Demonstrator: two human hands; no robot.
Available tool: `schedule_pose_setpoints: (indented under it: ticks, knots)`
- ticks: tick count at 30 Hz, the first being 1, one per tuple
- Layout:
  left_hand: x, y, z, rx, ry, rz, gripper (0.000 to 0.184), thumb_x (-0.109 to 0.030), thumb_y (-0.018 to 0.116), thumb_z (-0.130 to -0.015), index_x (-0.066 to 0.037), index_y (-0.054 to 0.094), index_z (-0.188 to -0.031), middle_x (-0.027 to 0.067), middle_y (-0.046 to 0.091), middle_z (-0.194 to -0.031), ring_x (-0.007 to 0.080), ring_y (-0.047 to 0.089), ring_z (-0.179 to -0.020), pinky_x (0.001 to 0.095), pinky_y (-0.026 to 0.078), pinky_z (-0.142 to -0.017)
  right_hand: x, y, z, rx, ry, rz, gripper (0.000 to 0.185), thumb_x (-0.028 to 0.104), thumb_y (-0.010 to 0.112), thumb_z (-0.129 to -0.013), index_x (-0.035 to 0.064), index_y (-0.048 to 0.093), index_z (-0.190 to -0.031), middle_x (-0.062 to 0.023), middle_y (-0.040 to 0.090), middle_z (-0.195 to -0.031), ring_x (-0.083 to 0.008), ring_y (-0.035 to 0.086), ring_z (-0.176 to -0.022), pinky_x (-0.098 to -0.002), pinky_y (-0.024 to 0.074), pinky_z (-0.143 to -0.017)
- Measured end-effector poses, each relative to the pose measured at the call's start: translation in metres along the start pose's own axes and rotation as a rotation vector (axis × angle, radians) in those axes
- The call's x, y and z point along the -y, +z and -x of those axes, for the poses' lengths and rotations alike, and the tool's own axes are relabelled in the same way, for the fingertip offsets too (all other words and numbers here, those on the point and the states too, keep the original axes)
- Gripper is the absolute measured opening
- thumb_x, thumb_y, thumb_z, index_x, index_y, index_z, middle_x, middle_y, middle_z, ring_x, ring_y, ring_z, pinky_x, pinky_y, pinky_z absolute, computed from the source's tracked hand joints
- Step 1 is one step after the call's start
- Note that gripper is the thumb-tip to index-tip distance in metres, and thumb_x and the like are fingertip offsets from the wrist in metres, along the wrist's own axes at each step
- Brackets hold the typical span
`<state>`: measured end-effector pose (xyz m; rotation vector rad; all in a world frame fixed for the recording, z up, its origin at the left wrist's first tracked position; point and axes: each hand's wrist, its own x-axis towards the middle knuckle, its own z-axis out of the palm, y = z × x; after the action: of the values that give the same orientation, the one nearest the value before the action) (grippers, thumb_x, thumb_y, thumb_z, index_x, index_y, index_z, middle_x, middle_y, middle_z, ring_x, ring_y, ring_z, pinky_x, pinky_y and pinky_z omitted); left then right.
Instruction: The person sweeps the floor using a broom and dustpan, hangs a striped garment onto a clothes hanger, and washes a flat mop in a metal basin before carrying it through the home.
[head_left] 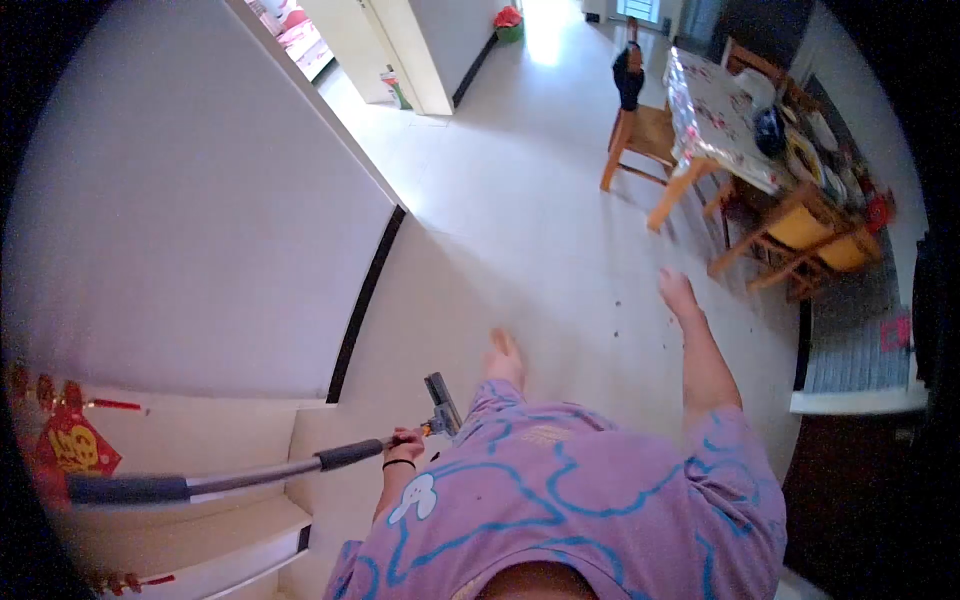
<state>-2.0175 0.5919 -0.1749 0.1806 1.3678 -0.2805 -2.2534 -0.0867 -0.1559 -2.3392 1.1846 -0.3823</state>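
My left hand (403, 446), a dark band on its wrist, is wrapped round the pole of a mop (255, 476). The pole has dark foam grips and slants off to the left. Just past my hand, the mop's narrow grey head (442, 403) is lifted and tilted beside my purple shirt. Out to the right, my right hand (679, 292) hangs away from my body over the floor. Its fingers look loose and slightly blurred, and I see nothing in them. One bare foot (503, 357) shows ahead of the shirt.
Small dark specks (617, 318) lie on the pale floor (540, 230). A cloth-covered table (705, 110) with bags and dishes stands ahead right, with wooden chairs (650, 135) around it. A white wall (200, 200) runs along the left, above shelves (240, 530). A doorway opens beyond.
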Motion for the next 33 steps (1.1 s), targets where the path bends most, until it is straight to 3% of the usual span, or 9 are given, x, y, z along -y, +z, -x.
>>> schedule_pose_setpoints:
  ticks: [3, 6, 8, 10, 12, 19, 24, 28, 33]
  knots:
    - [0.034, 0.07, -0.023, 0.022, -0.039, -0.011, 0.023, -0.023, 0.049, -0.077, -0.012, 0.048, -0.056, -0.0007, 0.049, -0.048, 0.0114, 0.046, -0.037, 0.0235, 0.039, -0.036, 0.194, -0.035, -0.087, 0.258, -0.089, -0.323, 0.036, 0.031, 0.047, -0.09, 0.0074, 0.058, -0.116, -0.0151, 0.064, -0.097, -0.0248, 0.062, -0.088, -0.0344, 0.0471, -0.082]
    - [0.068, 0.17, -0.032, 0.037, -0.081, -0.082, 0.023, -0.024, 0.048, -0.077, -0.012, 0.049, -0.058, -0.0011, 0.048, -0.048, 0.011, 0.045, -0.037, 0.0234, 0.038, -0.037, 0.231, 0.003, -0.141, 0.387, -0.069, -0.54, 0.037, 0.033, 0.048, -0.09, 0.0072, 0.058, -0.115, -0.013, 0.064, -0.091, -0.0213, 0.061, -0.084, -0.0326, 0.0469, -0.081]
    - [0.114, 0.238, -0.021, 0.065, -0.123, -0.15, 0.022, -0.025, 0.048, -0.077, -0.012, 0.049, -0.059, -0.0013, 0.047, -0.048, 0.0107, 0.044, -0.038, 0.0234, 0.037, -0.038, 0.189, 0.039, -0.156, 0.437, 0.038, -0.316, 0.032, 0.02, 0.051, -0.088, 0.0061, 0.058, -0.116, -0.0081, 0.062, -0.083, -0.0155, 0.057, -0.073, -0.0285, 0.0475, -0.071]
    - [0.15, 0.308, -0.013, 0.1, -0.17, -0.23, 0.022, -0.025, 0.048, -0.077, -0.011, 0.049, -0.06, -0.0016, 0.046, -0.048, 0.0104, 0.043, -0.038, 0.0234, 0.037, -0.038, 0.136, 0.077, -0.145, 0.591, -0.005, 0.002, 0.03, 0.019, 0.046, -0.089, 0.0085, 0.061, -0.112, -0.0132, 0.065, -0.096, -0.0218, 0.06, -0.083, -0.0351, 0.0473, -0.078]
    - [0.173, 0.371, -0.019, 0.124, -0.2, -0.285, 0.021, -0.025, 0.048, -0.077, -0.011, 0.049, -0.061, -0.0018, 0.045, -0.048, 0.0102, 0.043, -0.038, 0.0233, 0.036, -0.039, 0.052, 0.128, -0.111, 0.866, 0.224, 0.125, 0.033, 0.021, 0.043, -0.089, 0.0066, 0.06, -0.114, -0.0178, 0.063, -0.106, -0.0252, 0.06, -0.092, -0.038, 0.0461, -0.083]
    - [0.254, 0.541, -0.094, -0.011, -0.177, -0.215, 0.022, -0.025, 0.047, -0.08, -0.011, 0.048, -0.063, -0.0011, 0.044, -0.048, 0.0108, 0.043, -0.039, 0.0229, 0.035, -0.037, 0.011, 0.119, -0.185, 0.975, 0.658, 0.088, 0.035, 0.024, 0.041, -0.091, 0.0045, 0.058, -0.114, -0.0205, 0.061, -0.107, -0.031, 0.057, -0.097, -0.0405, 0.0448, -0.085]
    - [0.308, 0.637, -0.11, 0.223, -0.203, -0.022, 0.019, -0.022, 0.055, -0.076, -0.01, 0.048, -0.064, -0.002, 0.047, -0.05, 0.0105, 0.043, -0.039, 0.0239, 0.035, -0.037, 0.02, 0.141, -0.383, 0.964, 0.512, 0.143, 0.036, 0.027, 0.04, -0.092, 0.0029, 0.057, -0.114, -0.0225, 0.06, -0.108, -0.0351, 0.055, -0.1, -0.0423, 0.0439, -0.087]
    - [0.339, 0.726, -0.093, 0.237, -0.143, -0.237, 0.019, -0.017, 0.058, -0.076, -0.008, 0.046, -0.066, -0.0028, 0.048, -0.052, 0.0079, 0.043, -0.041, 0.0222, 0.035, -0.038, 0.049, 0.155, -0.616, 0.791, 0.167, 0.281, 0.038, 0.028, 0.039, -0.093, 0.0017, 0.056, -0.114, -0.0241, 0.059, -0.109, -0.0384, 0.054, -0.103, -0.0437, 0.0431, -0.088]
    - [0.361, 0.827, -0.08, 0.366, -0.105, -0.188, 0.023, -0.018, 0.055, -0.081, -0.009, 0.041, -0.065, -0.0031, 0.046, -0.053, 0.0056, 0.04, -0.04, 0.019, 0.033, -0.036, 0.223, 0.184, -0.943, 0.333, -0.092, 0.168, 0.039, 0.031, 0.039, -0.094, -0.0001, 0.056, -0.111, -0.0224, 0.062, -0.1, -0.0364, 0.059, -0.095, -0.0438, 0.0461, -0.083]
